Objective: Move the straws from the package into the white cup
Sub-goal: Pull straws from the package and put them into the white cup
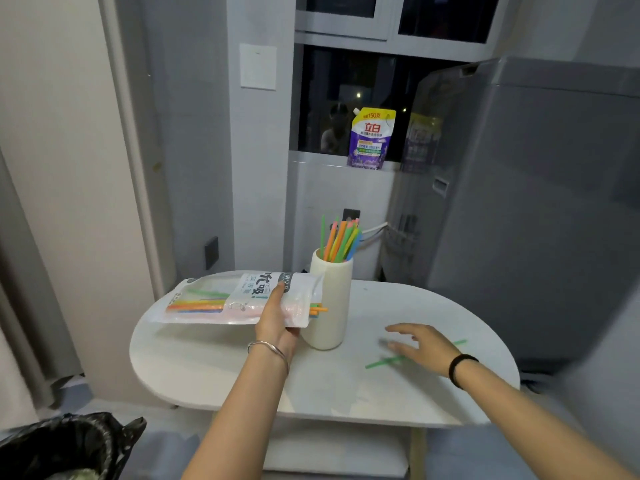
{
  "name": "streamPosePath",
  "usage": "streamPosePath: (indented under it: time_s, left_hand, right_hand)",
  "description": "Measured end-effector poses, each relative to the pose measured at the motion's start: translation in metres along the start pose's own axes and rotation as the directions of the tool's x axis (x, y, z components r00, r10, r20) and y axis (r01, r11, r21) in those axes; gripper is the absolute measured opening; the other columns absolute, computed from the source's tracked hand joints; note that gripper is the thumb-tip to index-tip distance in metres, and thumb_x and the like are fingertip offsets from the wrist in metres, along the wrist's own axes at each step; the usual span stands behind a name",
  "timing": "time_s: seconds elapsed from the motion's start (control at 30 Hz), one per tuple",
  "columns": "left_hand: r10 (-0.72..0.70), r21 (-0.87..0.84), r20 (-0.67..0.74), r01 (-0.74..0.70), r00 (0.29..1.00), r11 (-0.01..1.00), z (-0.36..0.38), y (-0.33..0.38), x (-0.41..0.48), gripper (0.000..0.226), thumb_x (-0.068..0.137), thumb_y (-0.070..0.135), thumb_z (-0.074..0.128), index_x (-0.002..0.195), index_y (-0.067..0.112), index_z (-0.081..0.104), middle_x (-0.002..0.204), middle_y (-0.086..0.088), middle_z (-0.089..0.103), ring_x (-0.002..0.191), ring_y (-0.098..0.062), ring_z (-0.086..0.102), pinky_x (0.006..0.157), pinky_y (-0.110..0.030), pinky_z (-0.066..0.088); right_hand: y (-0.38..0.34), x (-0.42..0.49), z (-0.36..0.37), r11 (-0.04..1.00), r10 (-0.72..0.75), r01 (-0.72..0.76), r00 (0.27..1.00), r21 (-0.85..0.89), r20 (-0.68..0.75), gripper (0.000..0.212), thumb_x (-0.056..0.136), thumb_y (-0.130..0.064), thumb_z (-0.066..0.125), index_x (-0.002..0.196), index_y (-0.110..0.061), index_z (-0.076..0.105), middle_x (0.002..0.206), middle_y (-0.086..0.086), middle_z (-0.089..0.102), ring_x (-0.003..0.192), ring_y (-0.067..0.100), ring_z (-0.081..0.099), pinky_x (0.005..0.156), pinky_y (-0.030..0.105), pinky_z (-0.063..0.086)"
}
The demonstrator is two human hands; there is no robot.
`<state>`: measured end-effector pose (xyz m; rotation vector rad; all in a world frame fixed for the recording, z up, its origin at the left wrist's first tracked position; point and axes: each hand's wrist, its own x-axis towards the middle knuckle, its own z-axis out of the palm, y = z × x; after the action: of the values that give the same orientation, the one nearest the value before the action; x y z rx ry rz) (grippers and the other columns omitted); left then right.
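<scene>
Cups: one white cup (330, 306), upright near the middle of the table (225, 372).
Packages: one clear package (221, 299), held level above the table with its open mouth against or just beside the cup's left side; which, I cannot tell.
Straws in the cup: one bunch of cup straws (341, 242) in green, orange, yellow, pink and blue, too overlapped to count.
Straws in the package: several packed straws (197, 306) lying flat, with orange and blue tips poking out of the mouth.
Loose straws: one green straw (381, 362) flat on the table, right of the cup.
Around: detergent pouch (370, 138) on the sill behind; grey appliance (536, 202) at right; bin (69, 445) lined with a black bag, lower left.
In the way: the package hides part of the cup; the right hand covers the green straw's middle.
Left hand (277, 320): grips the package near its mouth, thumb on top; bracelet (268, 348) at the wrist.
Right hand (424, 346): palm down, fingers straight and spread over the green straw, blurred; contact cannot be told; black band (460, 368) at the wrist.
</scene>
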<state>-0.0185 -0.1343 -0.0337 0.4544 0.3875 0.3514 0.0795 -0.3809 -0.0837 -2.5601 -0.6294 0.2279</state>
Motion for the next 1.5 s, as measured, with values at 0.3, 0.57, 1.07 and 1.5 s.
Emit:
streamPosePath:
  time_s: [0.3, 0.57, 1.07, 1.5]
  left_hand:
    - [-0.055, -0.013, -0.075, 0.054, 0.996, 0.998, -0.003, -0.003, -0.001, 0.05, 0.092, 0.014, 0.061, 0.14, 0.015, 0.046, 0.102, -0.003, 0.068, 0.075, -0.016, 0.063, 0.041, -0.029, 0.056]
    - [-0.041, -0.004, -0.1, 0.041, 0.994, 0.999, -0.002, -0.004, 0.0, 0.053, 0.09, 0.012, 0.063, 0.14, 0.017, 0.046, 0.104, -0.003, 0.068, 0.076, -0.016, 0.063, 0.039, -0.03, 0.055]
    - [-0.022, 0.0, -0.051, 0.022, 0.998, 1.0, -0.01, 0.009, 0.007, 0.027, 0.092, 0.014, 0.06, 0.117, 0.016, 0.053, 0.088, -0.003, 0.066, 0.066, -0.017, 0.066, 0.036, -0.027, 0.053]
    - [-0.005, -0.057, -0.036, 0.002, 0.999, 0.998, -0.014, 0.023, 0.012, 0.011, 0.093, 0.012, 0.059, 0.102, 0.017, 0.058, 0.084, -0.002, 0.067, 0.068, -0.02, 0.066, 0.038, -0.031, 0.054]
  right_hand:
    - [0.019, 0.002, 0.048, 0.936, -0.092, 0.062, 0.993, -0.346, -0.072, 0.028, 0.093, -0.033, 0.051, 0.116, -0.028, 0.067, 0.12, -0.008, 0.067, 0.111, 0.014, 0.06, 0.097, 0.025, 0.044]
    - [0.012, 0.007, 0.054, 0.742, -0.313, 0.27, 0.949, -0.614, 0.039, 0.033, 0.094, -0.014, 0.041, 0.123, -0.025, 0.051, 0.115, 0.0, 0.064, 0.098, 0.023, 0.061, 0.079, 0.032, 0.047]
    - [-0.157, -0.006, -0.118, 0.626, -0.109, 0.722, 0.455, 0.295, -0.884, 0.069, 0.088, 0.001, 0.054, 0.135, -0.046, 0.031, 0.095, -0.005, 0.055, 0.093, 0.025, 0.064, 0.08, 0.03, 0.058]
    - [-0.187, 0.032, -0.104, 0.699, -0.21, 0.701, 0.39, 0.142, -0.896, 0.069, 0.09, -0.001, 0.051, 0.13, -0.053, 0.03, 0.127, 0.019, 0.052, 0.108, 0.029, 0.057, 0.081, 0.017, 0.053]
